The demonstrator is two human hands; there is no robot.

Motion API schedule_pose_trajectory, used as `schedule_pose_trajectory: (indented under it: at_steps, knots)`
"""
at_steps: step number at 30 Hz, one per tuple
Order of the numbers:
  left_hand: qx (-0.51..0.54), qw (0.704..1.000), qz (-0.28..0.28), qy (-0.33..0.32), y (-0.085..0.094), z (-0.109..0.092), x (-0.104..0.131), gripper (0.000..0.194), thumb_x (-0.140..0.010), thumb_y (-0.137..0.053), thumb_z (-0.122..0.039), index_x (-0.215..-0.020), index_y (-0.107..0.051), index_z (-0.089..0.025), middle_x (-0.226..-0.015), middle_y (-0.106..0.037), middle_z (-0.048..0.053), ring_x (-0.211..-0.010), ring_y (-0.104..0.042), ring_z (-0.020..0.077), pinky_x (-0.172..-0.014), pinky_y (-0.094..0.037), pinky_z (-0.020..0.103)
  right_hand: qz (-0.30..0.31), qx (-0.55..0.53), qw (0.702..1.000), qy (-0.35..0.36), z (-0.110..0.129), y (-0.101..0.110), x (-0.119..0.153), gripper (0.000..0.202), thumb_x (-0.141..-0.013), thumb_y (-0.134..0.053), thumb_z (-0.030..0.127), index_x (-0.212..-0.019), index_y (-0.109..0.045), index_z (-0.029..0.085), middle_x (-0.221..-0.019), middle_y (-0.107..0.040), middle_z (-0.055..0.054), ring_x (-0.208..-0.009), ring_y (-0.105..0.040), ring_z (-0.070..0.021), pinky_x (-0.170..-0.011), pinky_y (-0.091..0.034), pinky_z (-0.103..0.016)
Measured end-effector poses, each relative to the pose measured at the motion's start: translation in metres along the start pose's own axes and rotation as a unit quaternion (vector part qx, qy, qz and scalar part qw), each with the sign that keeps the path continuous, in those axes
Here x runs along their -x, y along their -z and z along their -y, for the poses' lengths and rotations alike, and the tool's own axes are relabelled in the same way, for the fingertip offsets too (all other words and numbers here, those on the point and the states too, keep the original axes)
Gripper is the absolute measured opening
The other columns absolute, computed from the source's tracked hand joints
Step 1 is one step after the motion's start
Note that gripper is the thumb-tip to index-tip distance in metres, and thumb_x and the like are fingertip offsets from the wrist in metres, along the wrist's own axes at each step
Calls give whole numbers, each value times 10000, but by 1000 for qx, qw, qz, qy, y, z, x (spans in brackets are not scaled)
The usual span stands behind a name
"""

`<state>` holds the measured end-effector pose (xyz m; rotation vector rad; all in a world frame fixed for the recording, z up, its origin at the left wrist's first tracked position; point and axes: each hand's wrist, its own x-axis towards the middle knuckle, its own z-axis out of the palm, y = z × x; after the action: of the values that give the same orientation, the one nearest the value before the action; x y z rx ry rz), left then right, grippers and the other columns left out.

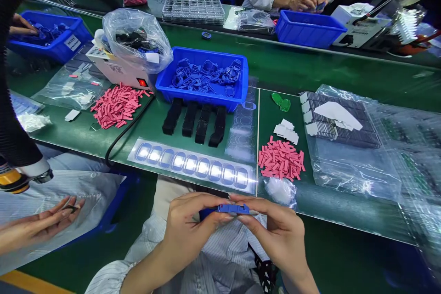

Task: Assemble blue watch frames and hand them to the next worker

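Note:
Between my two hands, just off the bench's front edge, I hold a small blue plastic frame (233,209) edge-on. My left hand (193,220) pinches its left end between thumb and fingers. My right hand (275,225) grips its right end the same way. A bit of pink shows at its upper left edge; the rest is covered by my fingers. Nearest beyond my hands lies a clear sheet (191,165) with a row of oval window stickers. To its right are a heap of pink strips (281,159) and a crumpled clear plastic piece (280,191).
Behind the sheet stand several black stacks (188,119) and a blue bin (203,94) of blue frames. Another pink heap (119,106) lies left, bagged grey parts (341,119) right. A co-worker's hand (65,211) is at left; another person's hands (299,2) work across the bench.

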<state>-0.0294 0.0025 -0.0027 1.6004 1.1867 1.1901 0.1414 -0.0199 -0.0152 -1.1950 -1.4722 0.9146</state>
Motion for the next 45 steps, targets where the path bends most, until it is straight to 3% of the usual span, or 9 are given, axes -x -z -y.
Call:
schedule_pose_trajectory:
  at_steps: [14,17,21,25,28,30,32,37,45]
  knots:
    - [205,951,133,191,13,3,-4,162,-676,-770,-184,-816,-779,-265,-860,-782,59,-812,-748,244,-706,-629,313,32,181,957,226,-15,12,11,560,-759,-632,-4,-1255,-582,251,-1094,-713,-48,-968,-699,-236,-765,-619,-338]
    - [175,962,95,186,14,0,-3,250,-621,-811,-183,-860,-778,-249,-827,-786,53,-727,-754,240,-644,-636,296,-12,145,973,179,-14,4,15,521,-767,-701,111,-1247,-587,280,-1051,-731,-44,-909,-716,-241,-752,-623,-342]
    - [83,994,47,45,16,-1,2,445,-618,-821,-148,-1036,-726,-271,-903,-786,36,-778,-752,217,-719,-628,267,-47,-15,999,3,-9,-7,19,447,-748,-718,431,-1154,-633,263,-836,-753,-38,-682,-724,-192,-597,-612,-250]
    - [12,994,54,-98,14,3,8,629,-674,-784,-134,-1253,-583,-273,-972,-777,52,-837,-745,212,-757,-623,284,-30,-101,984,-145,-5,-12,22,205,-815,-667,292,-1008,-662,223,-626,-692,0,-526,-670,-145,-511,-562,-203]
    - [22,995,41,-85,9,7,14,760,-640,-813,-170,-1319,-507,-324,-1071,-752,46,-924,-726,211,-844,-595,293,-50,-108,977,-178,-1,-12,19,154,-804,-668,254,-955,-680,222,-577,-662,17,-510,-659,-134,-495,-546,-186]
    - [91,995,47,1,7,9,19,839,-582,-844,-273,-1329,-478,-379,-1183,-706,37,-1015,-695,220,-909,-563,299,-50,-109,976,-179,4,-9,15,146,-810,-658,245,-952,-692,241,-598,-678,18,-507,-659,-128,-485,-541,-177]
    - [203,967,85,131,4,10,22,756,-650,-782,-395,-1334,-460,-400,-1237,-677,38,-1063,-672,221,-925,-549,315,-44,-107,978,-171,11,-5,11,150,-813,-648,235,-949,-706,257,-609,-686,18,-465,-634,-113,-449,-523,-169]
    - [397,798,193,410,-5,10,19,462,-828,-559,-511,-1234,-589,-294,-920,-774,51,-836,-731,168,-714,-584,261,26,-42,990,-131,21,8,2,138,-813,-628,246,-872,-752,245,-567,-662,-6,-400,-522,-93,-395,-460,-184]
    - [507,702,232,444,-19,12,13,484,-706,-724,-460,-1151,-651,-282,-883,-747,23,-760,-718,129,-687,-551,219,66,21,993,-91,21,13,-9,166,-821,-598,235,-865,-757,241,-590,-651,-13,-513,-543,-114,-429,-439,-187]
